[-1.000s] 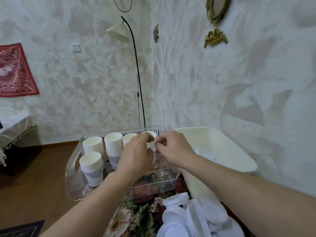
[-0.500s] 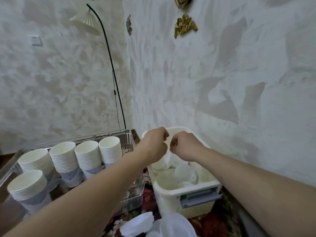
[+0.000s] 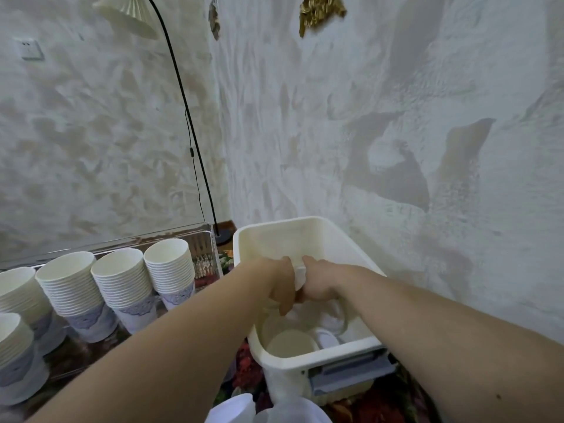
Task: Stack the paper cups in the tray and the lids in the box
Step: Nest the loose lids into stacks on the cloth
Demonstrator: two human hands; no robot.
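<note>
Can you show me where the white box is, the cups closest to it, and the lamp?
white box (image 3: 351,239): head view, far right rim.
nearest cup stack (image 3: 171,270): head view, ribbed rims below the top cup.
lamp (image 3: 128,13): head view, pleated shade.

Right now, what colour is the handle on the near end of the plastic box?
Grey, on the cream plastic box's near-end handle, head view.

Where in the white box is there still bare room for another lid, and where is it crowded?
The far half of the box, between its back wall and the two hands, shows bare floor. The near end is crowded: lids fill it up to the front rim, and the left hand and right hand hold a lid over the middle.
</note>
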